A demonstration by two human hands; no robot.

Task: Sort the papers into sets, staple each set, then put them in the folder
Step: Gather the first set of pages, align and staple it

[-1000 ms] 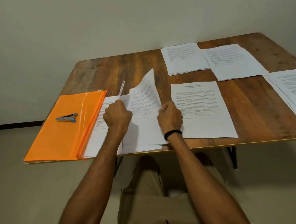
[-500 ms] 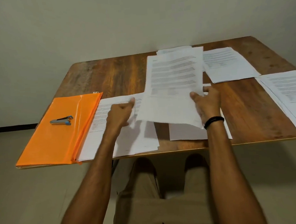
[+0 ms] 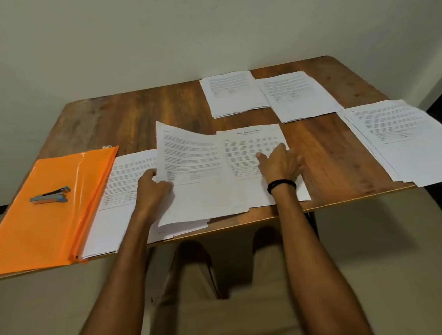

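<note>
The orange folder (image 3: 48, 218) is lying at the near left corner of the table (image 3: 132, 116), and everything else is sitting to its right. A blue-grey stapler (image 3: 50, 195) is resting on top of the folder.

Just beside the folder, touching its right edge, a stack (image 3: 121, 179) of printed papers is lying flat. The left hand (image 3: 152, 189) is reaching over that stack. Its fingers are curling round the left edge of a sheet (image 3: 194, 174) and gripping it. That edge is standing up off the stack, while the sheet's right part is drooping onto the next page over.

That next page, a titled page (image 3: 252, 139) farther right of the folder, is lying flat under the right hand (image 3: 279, 163). This hand's fingers are stretching out straight and pressing on the page, grasping nothing. A black band (image 3: 281, 185) is circling the wrist.

Well beyond the folder, toward the table's far edge, two piles are lying side by side and meeting at a corner: a left pile (image 3: 233, 93) and a right pile (image 3: 298, 96). Farthest from the folder, at the table's right side, a fanned pile (image 3: 401, 139) is spreading out.

Below the table's near edge, right of the folder, tan trousers (image 3: 224, 311) are showing.
</note>
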